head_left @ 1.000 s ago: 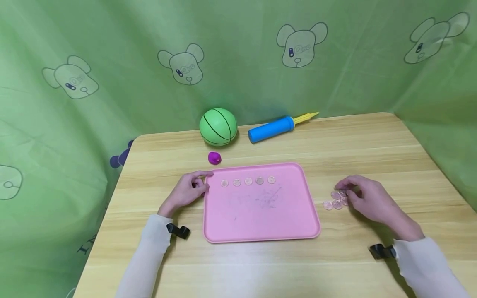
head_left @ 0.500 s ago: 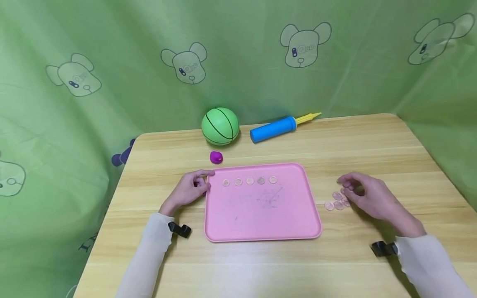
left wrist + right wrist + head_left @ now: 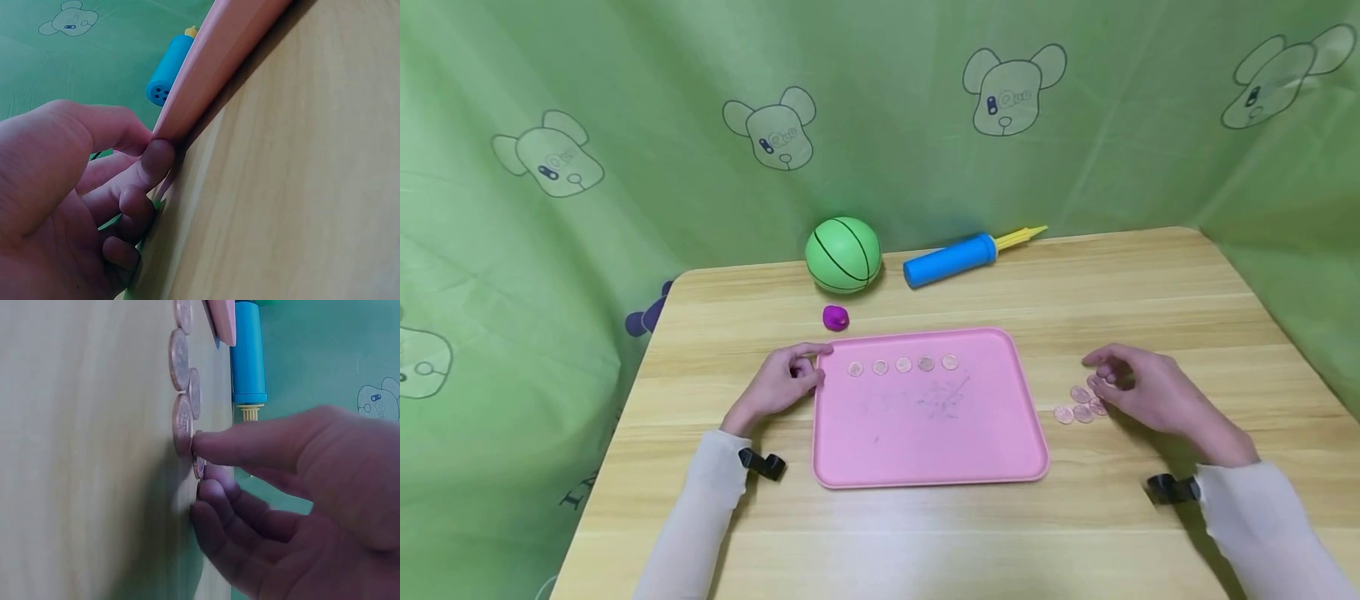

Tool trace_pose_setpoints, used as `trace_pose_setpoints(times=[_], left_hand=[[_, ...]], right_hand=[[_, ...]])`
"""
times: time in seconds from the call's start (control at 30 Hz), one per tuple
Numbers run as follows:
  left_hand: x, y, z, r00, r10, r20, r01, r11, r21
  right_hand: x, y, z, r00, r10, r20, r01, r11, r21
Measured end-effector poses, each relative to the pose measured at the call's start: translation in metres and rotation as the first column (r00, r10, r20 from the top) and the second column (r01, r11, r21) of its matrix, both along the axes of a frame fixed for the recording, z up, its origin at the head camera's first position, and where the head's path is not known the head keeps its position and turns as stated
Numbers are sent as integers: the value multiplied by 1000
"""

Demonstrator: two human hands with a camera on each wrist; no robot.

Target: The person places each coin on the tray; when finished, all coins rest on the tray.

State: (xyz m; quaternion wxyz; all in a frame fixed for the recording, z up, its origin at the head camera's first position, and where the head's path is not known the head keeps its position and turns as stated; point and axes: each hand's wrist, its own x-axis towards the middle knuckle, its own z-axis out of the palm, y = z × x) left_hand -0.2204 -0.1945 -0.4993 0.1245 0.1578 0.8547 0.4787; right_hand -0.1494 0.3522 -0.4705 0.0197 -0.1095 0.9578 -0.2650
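A pink tray (image 3: pixel 925 450) lies on the table with several coins (image 3: pixel 903 365) in a row near its far edge. At the tray's far left corner my left hand (image 3: pixel 781 379) holds the rim between thumb and forefinger, as the left wrist view also shows. Right of the tray lies a small cluster of loose coins (image 3: pixel 1081 413). My right hand (image 3: pixel 1153 392) is low over this cluster. In the right wrist view its thumb (image 3: pixel 215 445) touches a coin (image 3: pixel 199 467), with curled fingertips on the far side; they partly hide the coins there.
A green ball (image 3: pixel 843 255) and a blue pump (image 3: pixel 951 261) with a yellow end stand at the table's back edge. Between ball and tray sits a small purple object (image 3: pixel 835 318). A green curtain (image 3: pixel 880 125) hangs behind the table.
My right hand has shifted slightly away from me, and a coin under its fingers has slid a little apart from the others. The left hand stays on the tray corner. The view shifted slightly.
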Motion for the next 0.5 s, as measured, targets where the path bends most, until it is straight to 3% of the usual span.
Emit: trace_pose_setpoints(times=[0.17,0.5], left_hand=[[0,0,1,1000,1,-3,-1,1000,-4],[1,0,1,1000,5,4,-5,1000,-9]], right_hand=[[-6,2,0,997,22,79,-23,1000,16],[-3,-3,-3,999,1,37,1,999,-48]])
